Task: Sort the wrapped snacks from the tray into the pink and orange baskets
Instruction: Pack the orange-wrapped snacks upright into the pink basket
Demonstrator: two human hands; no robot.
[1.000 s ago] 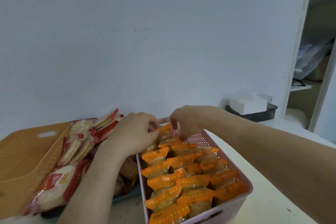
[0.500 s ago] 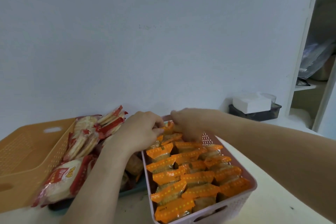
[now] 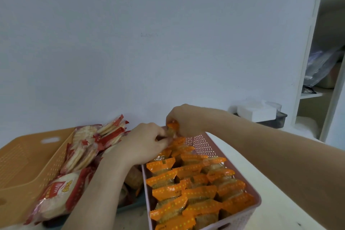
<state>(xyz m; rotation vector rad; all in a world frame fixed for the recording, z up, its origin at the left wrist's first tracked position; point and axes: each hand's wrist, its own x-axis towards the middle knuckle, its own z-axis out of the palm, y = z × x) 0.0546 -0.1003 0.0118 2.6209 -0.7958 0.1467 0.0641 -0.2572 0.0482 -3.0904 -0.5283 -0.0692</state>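
The pink basket (image 3: 202, 141) stands at lower centre, packed with rows of orange-wrapped snacks (image 3: 196, 190). At its far end my right hand (image 3: 183, 117) pinches one orange-wrapped snack (image 3: 172, 127) upright above the rows. My left hand (image 3: 144, 142) reaches over the basket's near-left corner, its fingertips on the same snack or the packets just below; which one is unclear. The orange basket (image 3: 24, 166) lies at the left. Red-and-white rice cracker packs (image 3: 87, 153) are piled between the baskets, over a dark tray (image 3: 128, 208) that is mostly hidden.
A dark box holding a white block (image 3: 259, 113) sits against the wall at the right. A white shelf unit (image 3: 317, 61) with bags stands at the far right. The white wall rises directly behind the baskets.
My right hand has lifted slightly at the pink basket's far end with an orange packet now upright in it. The left hand stays close beside it. The view shifted a little.
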